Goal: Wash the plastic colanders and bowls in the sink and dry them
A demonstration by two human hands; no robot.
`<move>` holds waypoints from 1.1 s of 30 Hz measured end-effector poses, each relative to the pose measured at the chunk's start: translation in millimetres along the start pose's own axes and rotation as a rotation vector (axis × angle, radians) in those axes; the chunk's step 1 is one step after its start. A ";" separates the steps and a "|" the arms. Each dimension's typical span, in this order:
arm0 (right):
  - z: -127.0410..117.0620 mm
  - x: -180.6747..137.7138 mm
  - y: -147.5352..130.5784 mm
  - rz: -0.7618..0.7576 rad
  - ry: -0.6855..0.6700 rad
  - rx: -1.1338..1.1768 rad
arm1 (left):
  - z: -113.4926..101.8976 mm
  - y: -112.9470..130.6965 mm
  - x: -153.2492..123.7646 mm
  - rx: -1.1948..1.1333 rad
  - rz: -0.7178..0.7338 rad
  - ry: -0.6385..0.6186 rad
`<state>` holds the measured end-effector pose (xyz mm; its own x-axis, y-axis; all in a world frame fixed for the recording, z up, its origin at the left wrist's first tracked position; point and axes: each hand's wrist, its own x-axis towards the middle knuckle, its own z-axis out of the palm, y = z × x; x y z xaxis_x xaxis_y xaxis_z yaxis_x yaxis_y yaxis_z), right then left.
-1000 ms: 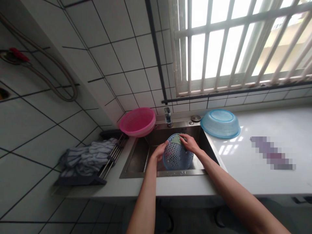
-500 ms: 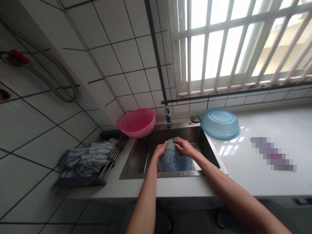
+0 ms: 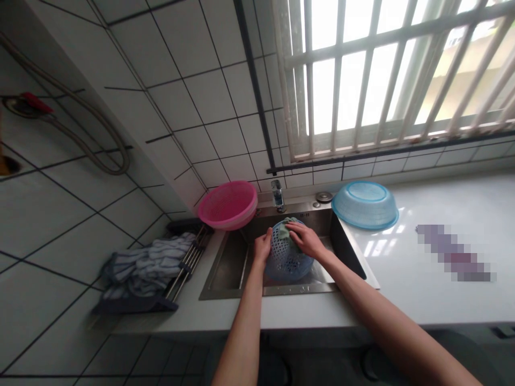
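Observation:
Inside the steel sink point(image 3: 225, 268) a blue perforated plastic basket point(image 3: 289, 265) is tilted, its holed side facing up toward me. My left hand point(image 3: 263, 246) grips the basket's left edge, thumb up. Under the fingers of my right hand point(image 3: 306, 240) lies a green cloth point(image 3: 284, 230), pressed against the basket's surface. Part of the cloth and the basket's right side are hidden by that hand. The faucet point(image 3: 277, 194) stands just behind the basket at the sink's back edge.
A pink basin point(image 3: 228, 206) rests at the sink's back left corner, and an upturned light-blue basin point(image 3: 365, 206) at the right. Striped cloths point(image 3: 153, 262) lie left beside a metal rack point(image 3: 185, 271). A drain strainer point(image 3: 324, 197) sits behind the sink. A blurred-out object point(image 3: 454, 254) lies on the right counter.
The basket has turned and tilted so more of its holed face shows. My left hand has shifted slightly along its edge. The cloth has moved up with my right hand.

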<state>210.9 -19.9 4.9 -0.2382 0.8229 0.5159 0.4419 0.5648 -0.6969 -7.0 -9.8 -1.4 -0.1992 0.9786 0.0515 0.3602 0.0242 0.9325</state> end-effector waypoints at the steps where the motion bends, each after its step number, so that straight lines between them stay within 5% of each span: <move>1: -3.1 1.1 9.4 0.101 0.053 0.022 | -0.8 -0.2 -0.2 -0.014 0.001 0.013; 4: -10.0 1.9 31.4 0.385 0.141 0.015 | -3.1 0.1 -0.5 -0.053 0.011 0.052; 7: -10.3 -0.7 37.3 0.494 0.125 -0.027 | -2.4 1.0 -1.1 -0.055 0.029 0.053; 15: 5.6 -6.2 6.5 0.065 0.022 -0.051 | 15.6 2.5 -7.8 -0.062 0.165 -0.174; 26: 18.6 -14.3 -34.9 -0.257 -0.255 -0.120 | 2.1 20.8 -10.6 0.083 0.199 0.027; 33: 8.8 -8.0 -19.9 -0.145 -0.157 0.023 | 2.5 23.2 -15.3 0.179 0.087 0.024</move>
<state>196.4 -37.1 10.2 -0.4307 0.7313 0.5289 0.3736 0.6779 -0.6331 6.6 -23.7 18.6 -0.1811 0.9734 0.1402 0.5327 -0.0227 0.8460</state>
